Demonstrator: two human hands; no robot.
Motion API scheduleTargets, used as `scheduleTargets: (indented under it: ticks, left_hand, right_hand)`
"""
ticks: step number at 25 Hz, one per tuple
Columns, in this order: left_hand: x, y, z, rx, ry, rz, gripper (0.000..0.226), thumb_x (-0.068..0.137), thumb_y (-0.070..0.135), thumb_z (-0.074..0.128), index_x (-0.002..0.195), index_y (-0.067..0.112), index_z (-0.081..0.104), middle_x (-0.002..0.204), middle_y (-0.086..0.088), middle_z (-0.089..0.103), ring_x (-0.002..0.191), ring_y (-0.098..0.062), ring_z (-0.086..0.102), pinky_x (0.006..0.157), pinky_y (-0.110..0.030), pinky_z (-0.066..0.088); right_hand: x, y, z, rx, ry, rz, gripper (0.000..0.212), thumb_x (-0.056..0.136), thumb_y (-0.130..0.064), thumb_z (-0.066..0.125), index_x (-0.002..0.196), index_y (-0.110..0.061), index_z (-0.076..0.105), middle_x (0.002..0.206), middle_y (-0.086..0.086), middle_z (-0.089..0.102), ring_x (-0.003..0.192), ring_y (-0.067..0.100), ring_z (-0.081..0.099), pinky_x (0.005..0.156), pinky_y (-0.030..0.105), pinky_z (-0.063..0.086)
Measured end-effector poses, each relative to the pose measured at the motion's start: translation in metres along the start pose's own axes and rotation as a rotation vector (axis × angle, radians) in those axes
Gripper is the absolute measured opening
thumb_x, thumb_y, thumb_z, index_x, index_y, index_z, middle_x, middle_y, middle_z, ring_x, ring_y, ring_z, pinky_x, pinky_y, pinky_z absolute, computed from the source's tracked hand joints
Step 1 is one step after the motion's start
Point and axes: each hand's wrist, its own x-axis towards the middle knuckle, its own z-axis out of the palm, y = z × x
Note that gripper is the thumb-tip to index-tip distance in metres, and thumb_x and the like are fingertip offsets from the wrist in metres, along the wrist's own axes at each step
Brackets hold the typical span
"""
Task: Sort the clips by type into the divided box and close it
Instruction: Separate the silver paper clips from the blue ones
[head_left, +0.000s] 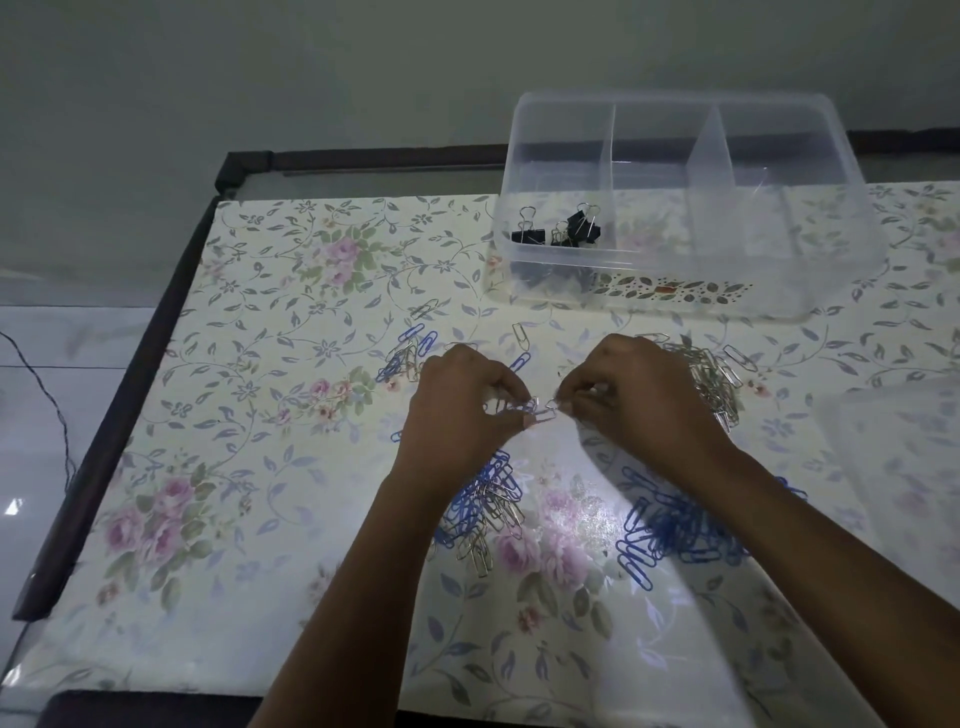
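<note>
My left hand (460, 410) and my right hand (639, 400) meet at the table's middle, both pinching a small linked bunch of silver paper clips (540, 410) between their fingertips. A mixed heap of blue and silver clips (483, 512) lies under my left wrist. A blue pile (670, 530) sits below my right forearm, and a silver pile (714, 379) lies behind my right hand. The clear divided box (680, 260) stands open at the back right, with black binder clips (563, 228) in its left compartment.
A smaller mixed cluster of clips (408, 358) and a few stray ones lie left of and behind my hands. A clear lid (904, 431) rests at the right edge. The floral tablecloth (249, 415) covers a dark-framed table; a thin cable (47, 395) hangs at left.
</note>
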Motion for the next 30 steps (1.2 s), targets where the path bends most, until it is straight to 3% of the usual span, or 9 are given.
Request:
scheduleTargets:
  ticks: [2, 4, 7, 9, 13, 18, 22, 27, 30]
  left_hand:
    - [0.001, 0.001, -0.001, -0.013, 0.029, -0.007, 0.008, 0.069, 0.009, 0.075, 0.074, 0.016, 0.072, 0.07, 0.02, 0.045, 0.078, -0.008, 0.046, 0.078, -0.03, 0.038]
    - [0.003, 0.0, -0.003, -0.025, 0.064, -0.044, 0.009, 0.071, 0.005, 0.072, 0.072, 0.014, 0.073, 0.069, 0.015, 0.052, 0.073, -0.003, 0.045, 0.078, -0.024, 0.038]
    - [0.004, -0.002, -0.004, -0.044, 0.081, -0.063, 0.009, 0.071, 0.005, 0.071, 0.068, 0.013, 0.07, 0.066, 0.017, 0.053, 0.074, -0.004, 0.046, 0.082, -0.03, 0.039]
    - [0.003, -0.003, -0.002, -0.028, 0.068, -0.075, 0.009, 0.071, 0.01, 0.073, 0.07, 0.017, 0.068, 0.07, 0.019, 0.051, 0.079, -0.008, 0.047, 0.084, -0.032, 0.038]
    - [0.004, -0.01, -0.002, 0.018, 0.053, -0.101, 0.013, 0.069, 0.019, 0.077, 0.076, 0.022, 0.066, 0.085, 0.002, 0.059, 0.091, -0.017, 0.051, 0.083, -0.029, 0.035]
    - [0.004, -0.006, -0.009, -0.045, 0.11, -0.128, 0.011, 0.068, 0.01, 0.078, 0.077, 0.01, 0.072, 0.077, 0.006, 0.056, 0.086, -0.021, 0.057, 0.088, -0.034, 0.041]
    - [0.004, -0.008, -0.003, -0.044, 0.076, -0.12, 0.012, 0.068, 0.01, 0.076, 0.077, 0.017, 0.071, 0.088, -0.003, 0.064, 0.093, -0.023, 0.057, 0.092, -0.044, 0.042]
    - [0.003, -0.005, -0.001, -0.047, 0.065, -0.1, 0.013, 0.072, 0.012, 0.073, 0.084, 0.018, 0.07, 0.091, 0.001, 0.056, 0.1, -0.023, 0.052, 0.091, -0.035, 0.04]
    - [0.003, -0.008, -0.002, 0.034, 0.191, -0.155, 0.02, 0.076, 0.01, 0.067, 0.095, 0.017, 0.068, 0.102, -0.005, 0.059, 0.106, -0.027, 0.049, 0.08, -0.019, 0.027]
  right_hand:
    - [0.0, 0.001, -0.003, -0.062, 0.008, 0.012, 0.011, 0.077, -0.019, 0.071, 0.081, -0.029, 0.074, 0.077, -0.009, 0.053, 0.08, 0.016, 0.052, 0.079, 0.037, 0.037]
    - [-0.001, 0.003, -0.005, -0.154, 0.043, 0.036, 0.013, 0.079, -0.015, 0.067, 0.086, -0.024, 0.074, 0.086, -0.003, 0.06, 0.088, 0.022, 0.054, 0.078, 0.034, 0.027]
    - [-0.004, 0.002, 0.0, -0.145, 0.123, -0.047, 0.02, 0.071, -0.005, 0.068, 0.086, -0.018, 0.073, 0.082, 0.003, 0.061, 0.08, 0.028, 0.056, 0.074, 0.037, 0.026]
    - [-0.007, -0.005, 0.009, -0.159, 0.093, -0.17, 0.019, 0.07, -0.014, 0.064, 0.086, -0.022, 0.073, 0.076, 0.001, 0.058, 0.071, 0.026, 0.056, 0.069, 0.035, 0.028]
    - [-0.009, -0.007, 0.015, -0.259, 0.067, -0.297, 0.021, 0.073, -0.026, 0.055, 0.082, -0.028, 0.075, 0.069, 0.001, 0.055, 0.065, 0.024, 0.054, 0.064, 0.035, 0.029]
    - [-0.007, 0.001, 0.002, -0.283, 0.168, -0.186, 0.034, 0.068, -0.025, 0.043, 0.074, -0.019, 0.075, 0.068, 0.001, 0.055, 0.066, 0.025, 0.054, 0.07, 0.032, 0.017]
    - [-0.009, -0.003, 0.011, -0.302, 0.176, -0.212, 0.04, 0.067, -0.024, 0.04, 0.086, -0.015, 0.073, 0.072, 0.004, 0.054, 0.068, 0.025, 0.052, 0.069, 0.032, 0.017]
    - [-0.006, 0.006, 0.004, -0.395, 0.258, -0.053, 0.019, 0.062, -0.018, 0.054, 0.064, -0.008, 0.071, 0.069, 0.005, 0.05, 0.07, 0.028, 0.051, 0.065, 0.031, 0.013]
    - [-0.005, 0.003, 0.008, -0.344, 0.29, -0.095, 0.025, 0.063, -0.017, 0.054, 0.079, -0.009, 0.072, 0.086, 0.009, 0.058, 0.082, 0.03, 0.053, 0.072, 0.035, 0.023]
